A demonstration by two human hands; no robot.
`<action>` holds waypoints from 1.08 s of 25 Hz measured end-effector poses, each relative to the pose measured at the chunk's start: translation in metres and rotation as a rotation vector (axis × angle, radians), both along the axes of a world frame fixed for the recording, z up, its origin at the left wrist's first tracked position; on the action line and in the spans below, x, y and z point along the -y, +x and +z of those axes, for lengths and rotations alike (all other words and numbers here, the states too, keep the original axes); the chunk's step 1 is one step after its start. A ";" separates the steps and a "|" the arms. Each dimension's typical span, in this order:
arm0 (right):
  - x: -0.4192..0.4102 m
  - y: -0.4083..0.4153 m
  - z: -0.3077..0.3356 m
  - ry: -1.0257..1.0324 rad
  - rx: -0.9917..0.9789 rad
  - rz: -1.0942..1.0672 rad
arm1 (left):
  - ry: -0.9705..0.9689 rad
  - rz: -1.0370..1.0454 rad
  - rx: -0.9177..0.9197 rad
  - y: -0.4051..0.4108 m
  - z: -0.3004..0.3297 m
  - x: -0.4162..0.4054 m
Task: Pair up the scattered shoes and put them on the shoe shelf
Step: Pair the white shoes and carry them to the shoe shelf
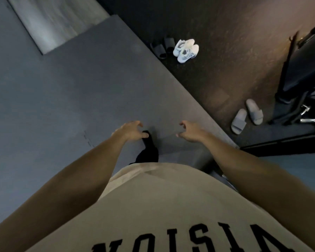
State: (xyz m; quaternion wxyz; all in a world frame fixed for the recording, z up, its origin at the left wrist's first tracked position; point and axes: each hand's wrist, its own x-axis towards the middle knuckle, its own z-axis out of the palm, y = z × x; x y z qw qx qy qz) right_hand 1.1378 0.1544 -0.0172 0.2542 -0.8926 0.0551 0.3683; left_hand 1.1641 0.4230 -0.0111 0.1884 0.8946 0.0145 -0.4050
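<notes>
A pair of white sneakers (186, 50) lies on the dark floor far ahead, with two black slides (163, 47) just left of them. Two grey slides (246, 115) lie side by side on the floor at the right. My left hand (130, 130) and my right hand (191, 131) are both held out in front of me over the grey mat, fingers spread and curled, holding nothing. Both hands are far from every shoe. No shoe shelf shows in this view.
A raised grey mat (71, 91) fills the left and centre, its edge running diagonally to the dark floor (225, 51). Black equipment with metal bars (302, 99) stands at the right. My black-socked foot (148, 148) is below my hands.
</notes>
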 end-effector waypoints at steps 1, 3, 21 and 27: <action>-0.001 0.029 -0.001 -0.008 0.007 -0.017 | 0.005 -0.026 0.030 0.035 -0.001 -0.001; -0.001 0.087 0.000 -0.008 0.035 -0.072 | 0.020 -0.084 0.105 0.111 0.001 -0.002; 0.070 0.550 -0.004 0.015 -0.027 -0.319 | 0.038 -0.399 0.133 0.642 0.017 0.111; 0.102 0.662 -0.001 0.007 -0.009 -0.446 | 0.053 -0.513 0.130 0.766 0.016 0.158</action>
